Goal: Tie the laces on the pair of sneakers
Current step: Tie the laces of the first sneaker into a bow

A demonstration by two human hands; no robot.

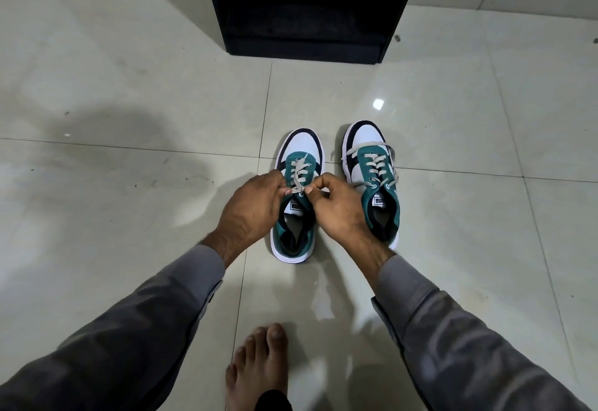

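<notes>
Now | teal-white sneakers (336, 184) | both hands (291, 206) pinch left sneaker's grey laces (299, 171)

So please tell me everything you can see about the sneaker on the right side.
The teal, white and navy low-top sneaker on the right stands upright on the pale tiled floor, toe pointing away. Its grey flat laces are threaded but untied, ends trailing over both sides. The right hand's wrist overlaps its heel; whether they touch is unclear.

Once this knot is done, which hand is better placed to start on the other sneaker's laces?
The right hand, probably. It sits beside the right sneaker, whose loose laces trail over its sides. The left hand is on the far side of the left sneaker, pinching its lace.
</notes>
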